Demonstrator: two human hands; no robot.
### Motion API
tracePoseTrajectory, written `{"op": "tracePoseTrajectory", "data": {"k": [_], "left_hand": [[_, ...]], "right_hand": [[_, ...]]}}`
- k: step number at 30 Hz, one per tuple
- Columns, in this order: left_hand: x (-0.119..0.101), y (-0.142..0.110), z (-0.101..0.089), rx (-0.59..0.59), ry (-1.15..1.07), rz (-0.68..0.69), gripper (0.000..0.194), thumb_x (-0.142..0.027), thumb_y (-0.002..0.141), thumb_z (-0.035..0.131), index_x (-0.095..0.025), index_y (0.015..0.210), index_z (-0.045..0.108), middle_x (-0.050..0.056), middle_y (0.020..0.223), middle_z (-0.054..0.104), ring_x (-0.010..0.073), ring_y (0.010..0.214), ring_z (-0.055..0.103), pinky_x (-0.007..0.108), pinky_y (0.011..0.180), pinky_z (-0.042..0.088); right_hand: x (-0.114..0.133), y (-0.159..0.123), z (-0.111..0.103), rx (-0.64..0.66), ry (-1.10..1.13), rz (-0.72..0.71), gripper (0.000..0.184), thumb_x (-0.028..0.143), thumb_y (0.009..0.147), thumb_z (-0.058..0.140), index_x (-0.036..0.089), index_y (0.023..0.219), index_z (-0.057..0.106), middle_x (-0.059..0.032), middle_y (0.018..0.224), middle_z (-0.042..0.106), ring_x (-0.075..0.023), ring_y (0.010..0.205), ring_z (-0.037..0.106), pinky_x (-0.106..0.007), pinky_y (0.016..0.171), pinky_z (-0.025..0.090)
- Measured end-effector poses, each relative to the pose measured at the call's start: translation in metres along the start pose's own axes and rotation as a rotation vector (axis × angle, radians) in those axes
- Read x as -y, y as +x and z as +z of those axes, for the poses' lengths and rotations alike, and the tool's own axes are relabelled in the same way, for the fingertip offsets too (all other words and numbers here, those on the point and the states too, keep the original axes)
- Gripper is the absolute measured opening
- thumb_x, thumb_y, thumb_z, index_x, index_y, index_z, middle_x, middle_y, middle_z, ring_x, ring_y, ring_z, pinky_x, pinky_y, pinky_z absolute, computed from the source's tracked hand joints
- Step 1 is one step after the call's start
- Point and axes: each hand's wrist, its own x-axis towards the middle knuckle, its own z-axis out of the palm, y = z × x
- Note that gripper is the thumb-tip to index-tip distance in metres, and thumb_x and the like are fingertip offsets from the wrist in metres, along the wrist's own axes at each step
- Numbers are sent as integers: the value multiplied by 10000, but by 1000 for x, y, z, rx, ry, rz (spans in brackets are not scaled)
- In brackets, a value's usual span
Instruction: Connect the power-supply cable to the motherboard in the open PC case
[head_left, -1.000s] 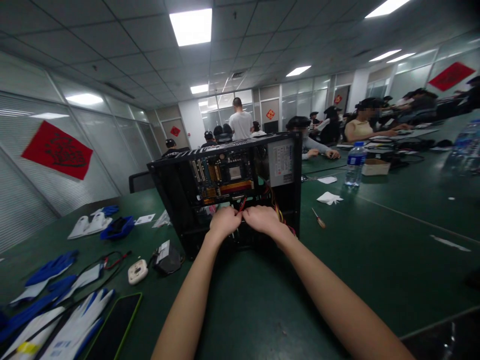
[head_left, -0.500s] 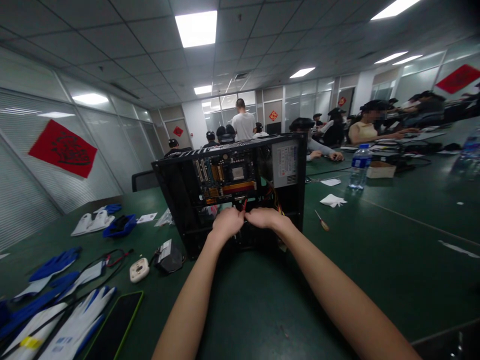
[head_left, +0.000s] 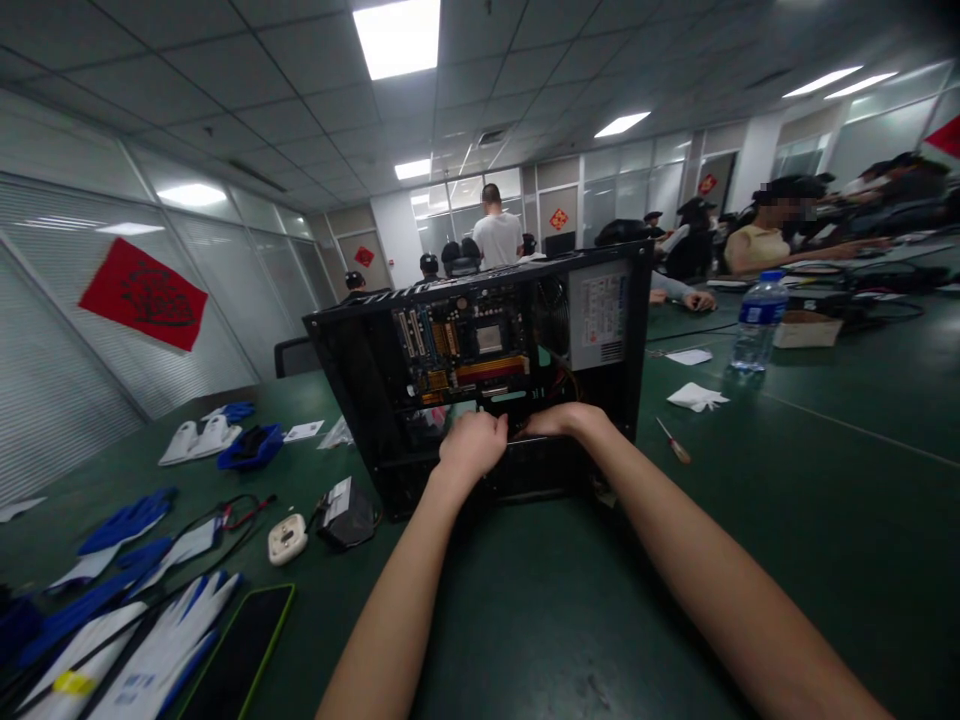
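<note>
A black computer case (head_left: 337, 400) stands on the table with its open side facing me. Inside are a motherboard (head_left: 480, 340) with several slots and a power supply (head_left: 598, 318) at the upper right. My left hand (head_left: 474, 445) is closed at the lower middle of the opening; whatever lies in its fingers is hidden. My right hand (head_left: 566, 420) reaches in just to its right, fingers curled downward and mostly lost in the dark interior. Thin coloured wires (head_left: 568, 380) hang below the power supply, close above my right hand.
Left of the case lie a dark boxy part (head_left: 346, 515), a white square item (head_left: 287, 539), a phone (head_left: 238, 650) and work gloves (head_left: 161, 650). To the right are a screwdriver (head_left: 673, 441), crumpled tissue (head_left: 697, 397) and a water bottle (head_left: 757, 322). Several people work beyond.
My right hand has moved right and deeper into the case, away from my left. The red wire seen between my hands is out of sight. The view has shifted slightly.
</note>
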Motion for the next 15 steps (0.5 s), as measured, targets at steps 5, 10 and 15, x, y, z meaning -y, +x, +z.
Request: {"op": "tracePoseTrajectory", "data": {"k": [5,10,15], "left_hand": [[4,4,4,-7,-31,23,557,-448,1011,316,-152,908,777,171,931,756,275,868,716,351,777,497],[13,8,4,-94,-191,174,418,-384,1002,406,-176,895,753,109,924,764,231,862,695,302,757,457],[15,-1,-27,-289,-302,249,509,-447,1030,342,-165,805,699,78,864,739,186,794,650,268,730,426]], "right_hand": [[6,-3,-3,-101,-54,-39,379,369,973,507,102,948,773,-154,958,763,-247,840,706,-284,687,469],[23,-8,-10,-485,413,-176,466,416,997,445,138,719,696,-86,744,731,-201,727,680,-267,675,482],[50,-30,-28,-489,1199,-319,361,432,1022,446,157,848,602,-93,824,752,-160,680,695,-250,652,550]]}}
